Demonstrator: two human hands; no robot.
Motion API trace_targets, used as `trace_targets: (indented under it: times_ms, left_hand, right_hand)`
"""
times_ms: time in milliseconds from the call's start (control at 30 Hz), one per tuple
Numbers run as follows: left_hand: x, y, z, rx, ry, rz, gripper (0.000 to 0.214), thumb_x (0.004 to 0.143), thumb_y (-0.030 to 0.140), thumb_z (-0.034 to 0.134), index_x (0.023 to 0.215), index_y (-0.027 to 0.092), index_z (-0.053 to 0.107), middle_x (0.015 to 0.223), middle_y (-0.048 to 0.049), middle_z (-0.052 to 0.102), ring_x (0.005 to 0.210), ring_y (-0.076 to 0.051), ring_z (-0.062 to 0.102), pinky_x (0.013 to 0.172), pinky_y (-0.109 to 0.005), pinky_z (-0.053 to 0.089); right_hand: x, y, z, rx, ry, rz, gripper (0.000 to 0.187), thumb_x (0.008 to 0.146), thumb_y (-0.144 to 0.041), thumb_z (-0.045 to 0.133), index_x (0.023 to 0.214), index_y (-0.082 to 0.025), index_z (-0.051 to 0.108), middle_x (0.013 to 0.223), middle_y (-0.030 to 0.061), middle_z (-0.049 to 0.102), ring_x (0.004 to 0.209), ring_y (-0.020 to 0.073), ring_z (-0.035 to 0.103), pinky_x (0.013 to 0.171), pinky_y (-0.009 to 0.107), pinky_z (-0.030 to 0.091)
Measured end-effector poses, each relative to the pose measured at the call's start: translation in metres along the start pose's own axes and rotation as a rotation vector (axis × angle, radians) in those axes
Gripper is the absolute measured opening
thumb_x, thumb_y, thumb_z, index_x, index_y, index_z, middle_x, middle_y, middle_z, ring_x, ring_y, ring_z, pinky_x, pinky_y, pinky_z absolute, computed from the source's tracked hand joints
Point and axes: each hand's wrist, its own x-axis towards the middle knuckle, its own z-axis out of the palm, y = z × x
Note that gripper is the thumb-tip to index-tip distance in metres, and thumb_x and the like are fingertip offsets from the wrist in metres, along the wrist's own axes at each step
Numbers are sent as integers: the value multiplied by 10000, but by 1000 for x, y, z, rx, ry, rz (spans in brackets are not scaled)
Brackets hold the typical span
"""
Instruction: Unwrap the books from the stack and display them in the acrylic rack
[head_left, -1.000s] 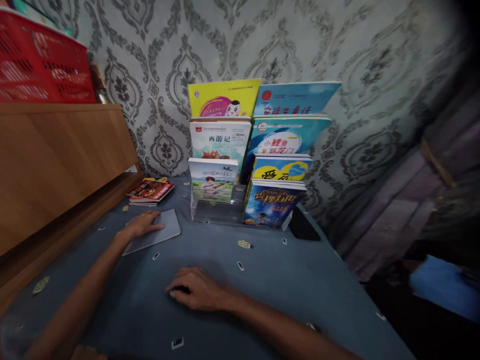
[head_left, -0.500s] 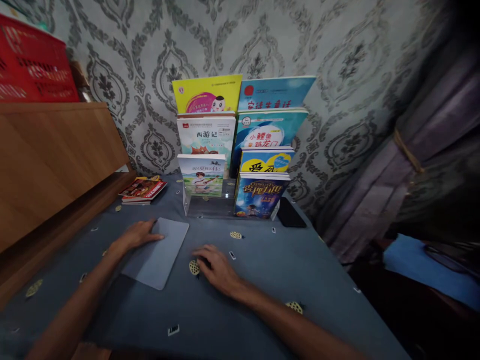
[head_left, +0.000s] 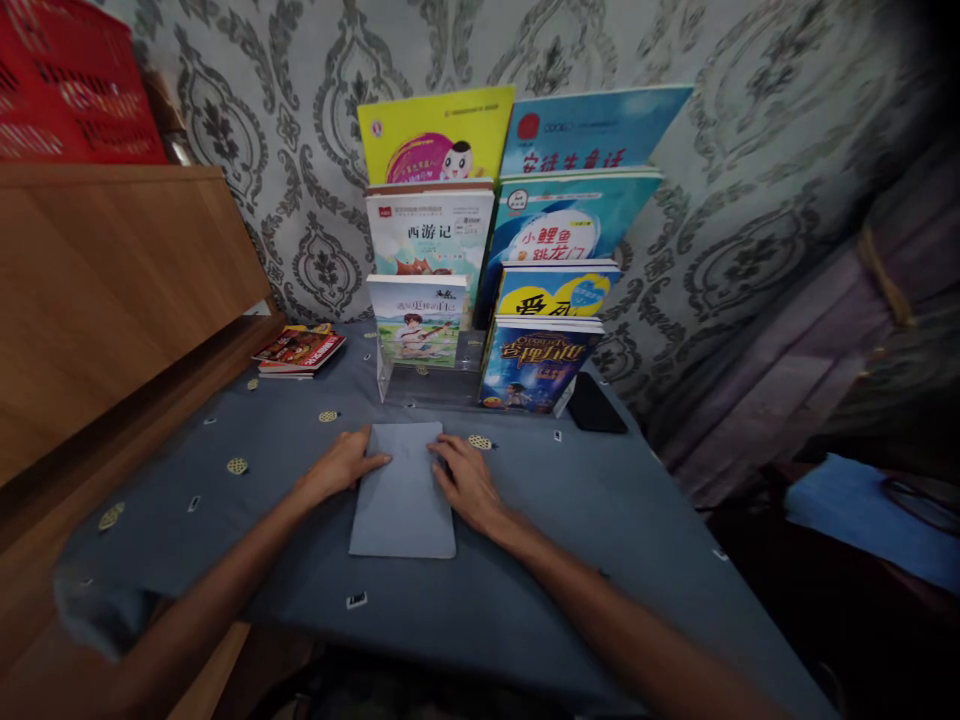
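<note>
A thin notebook with a plain pale-grey cover lies flat on the cloth-covered table, roughly square to me. My left hand grips its upper left edge, the thumb over the cover and the other fingers along the side. At the upper right edge, my right hand has its bent fingers on the notebook's border, with the thumb beside the edge. Just behind it stands a clear acrylic book rack, whose tiers hold several children's books, among them a dark blue one and a white-and-green one.
A small stack of red books lies at the back left, near a wooden cabinet with a red basket on top. Right of the rack lies a black phone-like slab. A curtain hangs beyond the table's right edge.
The notebook has moved right and been turned straighter, with my left hand on it. My right hand has come from the bare cloth to its right edge. The view has shifted slightly.
</note>
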Motion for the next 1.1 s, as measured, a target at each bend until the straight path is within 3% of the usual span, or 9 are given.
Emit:
trace_targets:
  times_ms: [133,233,367,500,633,800,933,1100]
  left_hand:
    - [10,14,15,21,1,105,484,904,454,529,1274,142,535,718,-5,665,538,-165,604,569,-268,422]
    - [19,25,25,113,51,159,523,918,406,533,1369,142,507,786,-31,679,735,-207,654,668,-283,439]
    - [25,33,33,262,126,170,431,945,397,521,1322,191,554,953,-70,694,920,-248,653,780,-328,464]
    - [27,29,41,371,296,262,325,968,411,488,1179,200,616,1165,-106,624,1105,-264,582,888,-368,477]
    - [33,20,54,389,375,343,315,994,370,432,1185,192,608,1253,-116,608,1141,-256,554,988,-419,448]
    - [38,15,63,429,399,363,314,1004,292,380,1190,178,606,1293,-136,623,1147,-260,561,993,-442,440]
    - [38,14,63,447,408,365,306,994,263,404,1213,166,595,1316,-138,625,1183,-261,558,990,-436,445]
    - [37,16,61,464,404,378,278,990,272,429,1169,172,616,1313,-138,629,1186,-264,555,986,-429,443]
  right_hand:
    - [-5,18,-12,-30,30,31,359,914,-185,481,1233,-180,645,1320,138,594,1238,263,528,1072,464,415]
    - [-8,25,-20,-88,25,80,346,924,-190,473,1214,-162,660,1320,148,594,1214,274,521,1054,460,424]
    - [-10,24,-27,-189,14,106,344,936,-191,464,1212,-158,666,1328,155,594,1197,294,517,1029,461,429]
    - [-11,16,-29,-313,25,94,331,952,-199,459,1211,-186,667,1327,155,599,1221,316,503,1037,500,402]
    - [0,6,-27,-344,-28,-10,356,954,-167,432,1239,-173,647,1387,166,576,1352,316,434,1123,544,331]
    - [24,-4,-10,-243,-185,-143,496,957,-165,402,1448,-142,473,1509,152,490,1444,250,382,1203,502,269]
    - [33,-6,-3,-221,-217,-95,510,976,-230,418,1468,-96,446,1517,188,472,1454,268,380,1210,513,262]
    - [29,7,-12,-293,-177,11,566,978,-368,476,1455,-64,460,1527,223,443,1455,317,372,1203,542,256]
